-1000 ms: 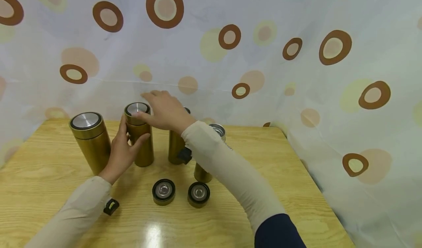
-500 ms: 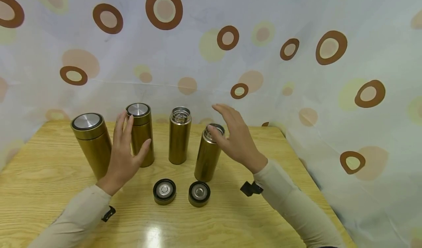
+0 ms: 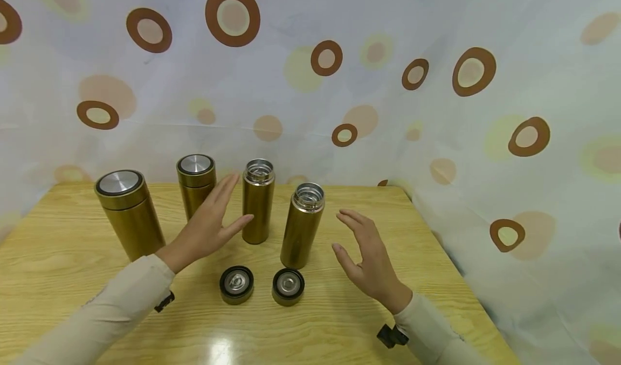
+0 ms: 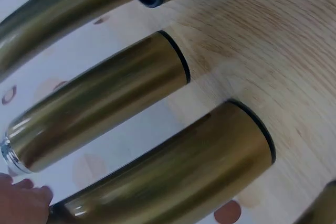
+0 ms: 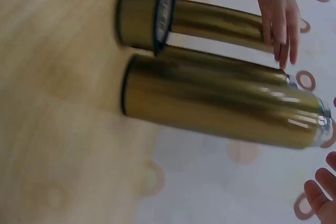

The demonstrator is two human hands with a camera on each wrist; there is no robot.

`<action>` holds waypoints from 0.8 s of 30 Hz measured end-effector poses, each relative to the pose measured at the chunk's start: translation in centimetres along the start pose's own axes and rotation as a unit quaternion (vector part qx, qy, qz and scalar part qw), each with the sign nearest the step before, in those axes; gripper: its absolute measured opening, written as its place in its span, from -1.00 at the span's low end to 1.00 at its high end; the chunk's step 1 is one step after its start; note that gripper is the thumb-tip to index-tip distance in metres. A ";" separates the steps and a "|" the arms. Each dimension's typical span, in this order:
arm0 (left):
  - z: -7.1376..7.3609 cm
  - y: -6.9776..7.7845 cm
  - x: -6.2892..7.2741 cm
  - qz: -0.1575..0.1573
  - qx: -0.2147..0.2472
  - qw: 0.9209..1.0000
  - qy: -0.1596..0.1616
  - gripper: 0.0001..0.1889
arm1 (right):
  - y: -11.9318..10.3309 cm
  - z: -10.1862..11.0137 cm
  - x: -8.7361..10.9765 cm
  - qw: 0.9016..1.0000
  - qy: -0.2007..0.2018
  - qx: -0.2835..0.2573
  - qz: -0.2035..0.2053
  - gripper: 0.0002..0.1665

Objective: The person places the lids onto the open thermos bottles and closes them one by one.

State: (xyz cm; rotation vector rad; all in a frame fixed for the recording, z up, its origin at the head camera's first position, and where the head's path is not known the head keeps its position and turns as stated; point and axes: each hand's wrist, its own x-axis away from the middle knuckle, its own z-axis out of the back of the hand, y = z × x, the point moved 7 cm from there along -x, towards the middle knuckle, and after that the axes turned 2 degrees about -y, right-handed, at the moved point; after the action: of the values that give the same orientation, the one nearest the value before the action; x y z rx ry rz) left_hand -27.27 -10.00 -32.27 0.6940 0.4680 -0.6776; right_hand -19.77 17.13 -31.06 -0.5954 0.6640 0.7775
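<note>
My left hand (image 3: 206, 225), fingers straight and thumb spread, overlaps the lower part of a lidded gold thermos (image 3: 194, 184). Its thumb tip reaches the edge of an uncapped thermos (image 3: 257, 208) in the head view. To the right, my right hand (image 3: 371, 260) hovers with relaxed fingers, apart from the nearer uncapped thermos (image 3: 301, 235). That thermos (image 5: 220, 103) shows its steel neck in the right wrist view, where my left hand (image 5: 278, 9) appears beyond. Two screw lids, a left one (image 3: 236, 285) and a right one (image 3: 288, 287), lie underside up in front.
Another lidded thermos (image 3: 131, 222), wider-looking, stands at the far left behind my left forearm. Everything sits on a wooden table (image 3: 339, 332). A white cloth (image 3: 310, 106) with brown rings hangs behind the table and along its right side.
My right hand has left the top of the second lidded thermos and swung right and nearer. My left hand has let go of that thermos and shifted right. The bottles and lids stay put.
</note>
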 end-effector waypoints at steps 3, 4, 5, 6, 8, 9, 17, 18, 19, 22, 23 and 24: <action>-1.0 -1.1 -0.7 0.065 0.039 0.996 -0.054 -0.08 | -0.9 -0.5 0.8 0.999 0.012 -0.020 0.022 -0.41; -1.3 -1.5 -1.0 0.083 0.051 0.993 -0.066 -0.07 | -1.2 -0.6 1.0 0.999 0.014 -0.027 0.025 -0.41; -1.5 -1.8 -1.1 0.098 0.064 0.990 -0.077 -0.07 | -1.4 -0.8 1.1 0.999 0.013 -0.033 0.027 -0.41; -1.8 -2.2 -1.3 0.110 0.074 0.987 -0.087 -0.06 | -1.6 -0.9 1.2 0.999 0.010 -0.037 0.027 -0.41; -2.2 -2.7 -1.6 0.126 0.093 0.982 -0.103 -0.07 | -1.9 -1.2 1.4 0.999 0.001 -0.043 0.024 -0.41; -2.4 -3.0 -1.7 0.132 0.103 0.980 -0.110 -0.07 | -1.9 -1.4 1.5 0.999 -0.004 -0.042 0.021 -0.42; -3.7 -4.0 -2.4 0.138 0.183 0.968 -0.096 -0.07 | -1.3 -2.5 2.7 0.996 -0.063 -0.054 -0.034 -0.35; -3.8 -4.0 -2.5 0.139 0.193 0.967 -0.090 -0.07 | -1.3 -2.6 2.8 0.995 -0.069 -0.056 -0.039 -0.32; -3.9 -4.1 -2.5 0.140 0.204 0.965 -0.085 -0.07 | -1.2 -2.7 2.8 0.995 -0.075 -0.057 -0.045 -0.30; -4.3 -4.2 -2.5 0.143 0.232 0.959 -0.078 -0.08 | -1.1 -3.0 3.0 0.993 -0.090 -0.058 -0.052 -0.30; -4.4 -4.2 -2.5 0.146 0.237 0.957 -0.079 -0.10 | -1.1 -3.1 3.0 0.992 -0.095 -0.058 -0.054 -0.31; -4.5 -4.3 -2.5 0.149 0.243 0.955 -0.080 -0.12 | -1.2 -3.2 3.0 0.992 -0.099 -0.059 -0.055 -0.32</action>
State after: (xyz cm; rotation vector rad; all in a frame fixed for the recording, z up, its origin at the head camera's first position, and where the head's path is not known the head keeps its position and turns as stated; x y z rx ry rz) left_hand -32.76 -8.27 -35.67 1.1380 0.0367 -0.5590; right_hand -18.24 15.55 -35.04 -0.6467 0.4019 0.7652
